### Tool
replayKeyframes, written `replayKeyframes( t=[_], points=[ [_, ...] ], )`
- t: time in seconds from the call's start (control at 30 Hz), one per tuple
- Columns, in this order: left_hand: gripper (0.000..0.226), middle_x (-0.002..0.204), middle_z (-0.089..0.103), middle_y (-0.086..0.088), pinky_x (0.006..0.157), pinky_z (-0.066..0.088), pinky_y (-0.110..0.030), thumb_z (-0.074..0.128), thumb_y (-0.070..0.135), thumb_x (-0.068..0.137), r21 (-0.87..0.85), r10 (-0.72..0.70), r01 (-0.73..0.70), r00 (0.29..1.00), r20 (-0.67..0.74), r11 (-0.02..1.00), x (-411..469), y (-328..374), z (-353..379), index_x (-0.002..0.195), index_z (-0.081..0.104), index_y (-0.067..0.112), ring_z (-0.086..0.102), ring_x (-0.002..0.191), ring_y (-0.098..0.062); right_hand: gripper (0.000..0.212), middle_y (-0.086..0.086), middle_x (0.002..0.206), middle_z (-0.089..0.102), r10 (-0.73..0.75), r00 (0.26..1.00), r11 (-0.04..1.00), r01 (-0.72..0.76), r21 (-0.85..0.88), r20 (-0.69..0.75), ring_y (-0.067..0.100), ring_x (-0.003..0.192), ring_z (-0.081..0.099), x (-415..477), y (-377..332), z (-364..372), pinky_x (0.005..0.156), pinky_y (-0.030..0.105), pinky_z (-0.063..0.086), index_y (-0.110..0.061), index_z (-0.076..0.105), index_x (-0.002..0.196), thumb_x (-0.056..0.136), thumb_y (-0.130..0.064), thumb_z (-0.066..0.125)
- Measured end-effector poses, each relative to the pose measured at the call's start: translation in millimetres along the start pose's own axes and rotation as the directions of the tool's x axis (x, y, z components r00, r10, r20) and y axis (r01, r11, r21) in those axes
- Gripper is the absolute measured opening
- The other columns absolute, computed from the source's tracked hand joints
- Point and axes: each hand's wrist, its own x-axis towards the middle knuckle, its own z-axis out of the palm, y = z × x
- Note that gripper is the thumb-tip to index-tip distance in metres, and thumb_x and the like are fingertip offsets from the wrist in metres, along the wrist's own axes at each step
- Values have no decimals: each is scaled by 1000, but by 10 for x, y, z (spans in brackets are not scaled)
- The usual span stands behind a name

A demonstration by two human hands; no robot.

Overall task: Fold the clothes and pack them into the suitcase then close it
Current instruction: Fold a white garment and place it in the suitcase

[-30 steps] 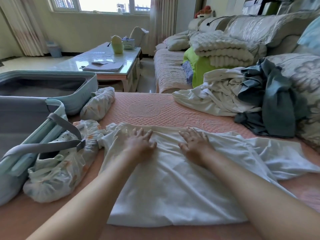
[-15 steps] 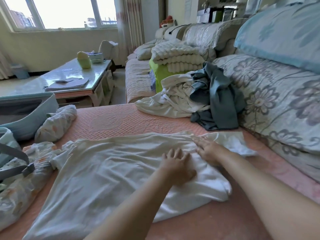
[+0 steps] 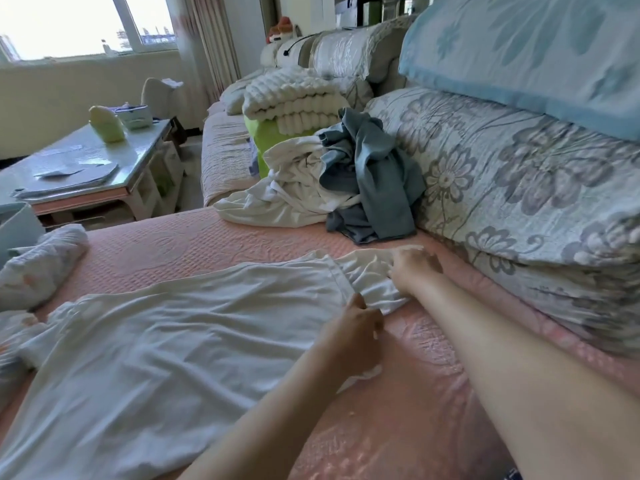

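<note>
One white shirt (image 3: 180, 341), two hands: left hand (image 3: 353, 332) and right hand (image 3: 412, 268) both pinch its sleeve end; earlier they pressed flat. Two loose garments (image 3: 377, 174) beyond them.

Wrinkled white garment (image 3: 180, 341) spread flat, right end bunched; clothes heap (image 3: 349, 188), white and grey-blue, beyond

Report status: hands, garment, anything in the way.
Left hand pinches white garment by its sleeve. Right hand on that sleeve, grip blurred. Garment flat on pink cover, unfolded. Laundry pile beyond, apart.
</note>
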Motion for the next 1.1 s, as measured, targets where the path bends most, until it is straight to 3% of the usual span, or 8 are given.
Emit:
replayKeyframes(
  t=[0.07, 0.17, 0.47, 0.63, 0.7, 0.83, 0.97, 1.1],
  points=[
    [25, 106, 37, 0, 79, 49, -28, 63, 4, 79, -76, -31, 28, 999, -40, 997, -19, -72, -56, 103, 71, 11, 54, 90, -24, 34, 11, 130, 62, 26, 999, 1000, -27, 10, 19, 29, 115, 61, -28, -43, -49, 84, 33, 46, -14, 60, 130, 98, -21, 52],
    [27, 106, 44, -2, 70, 38, -14, 61, 2, 84, -126, -74, 55, 985, -155, 991, -121, -154, -187, 103, 76, 14, 51, 84, -17, 36, 10, 135, 59, 35, 999, 997, -36, 61, 29, 29, 120, 59, -95, -168, -197, 92, 36, 45, -16, 58, 132, 101, -29, 47],
    [39, 94, 73, -3, 60, 45, -21, 52, 2, 85, -499, -488, 294, 812, -319, 815, -801, -789, -795, 108, 77, 20, 67, 76, -22, 33, 12, 120, 67, -121, 985, 766, 172, 619, -124, 29, 109, 61, -437, -1435, -750, 78, 30, 39, -10, 65, 113, 105, -30, 39],
    [34, 80, 71, 3, 47, 38, -12, 60, 7, 81, -463, -596, 460, 776, -207, 758, -1546, -1343, -1049, 105, 76, 26, 55, 57, -4, 17, 9, 105, 67, -345, 938, 374, 177, 910, -41, 26, 88, 69, -873, -2348, -869, 71, 40, 59, -12, 65, 112, 100, -14, 53],
    [24, 75, 69, 3, 48, 39, -14, 66, 6, 74, -418, -588, 518, 807, -49, 746, -1797, -1568, -1080, 86, 77, 24, 57, 60, -9, 34, 8, 115, 65, -472, 882, 254, 137, 958, -1, 24, 92, 69, -993, -2605, -832, 65, 34, 57, -11, 59, 130, 96, -5, 59],
    [18, 56, 50, 0, 51, 37, -23, 58, 8, 79, -397, -594, 553, 804, 23, 733, -2021, -1892, -1089, 64, 64, 15, 46, 50, -16, 35, 2, 122, 69, -479, 869, 449, 362, 817, -122, 16, 111, 65, -1009, -2709, -699, 96, 31, 53, -18, 66, 125, 93, -7, 57],
    [25, 95, 67, 4, 58, 48, -22, 52, 15, 91, -268, -568, 504, 768, -294, 821, -1836, -1966, -1168, 104, 68, 28, 62, 69, -11, 38, -1, 131, 64, -450, 892, 711, 393, 583, -53, 17, 119, 60, -1029, -2456, -482, 103, 26, 45, -21, 67, 124, 93, -8, 50],
    [47, 135, 50, -1, 92, 50, -38, 53, 16, 94, 58, -288, 336, 872, -395, 940, -1529, -2069, -1151, 137, 52, 36, 50, 122, -23, 41, -1, 136, 61, -454, 891, 805, 400, 438, 22, 20, 124, 56, -966, -2344, -303, 104, 29, 44, -28, 66, 124, 91, -11, 48]
  ],
)
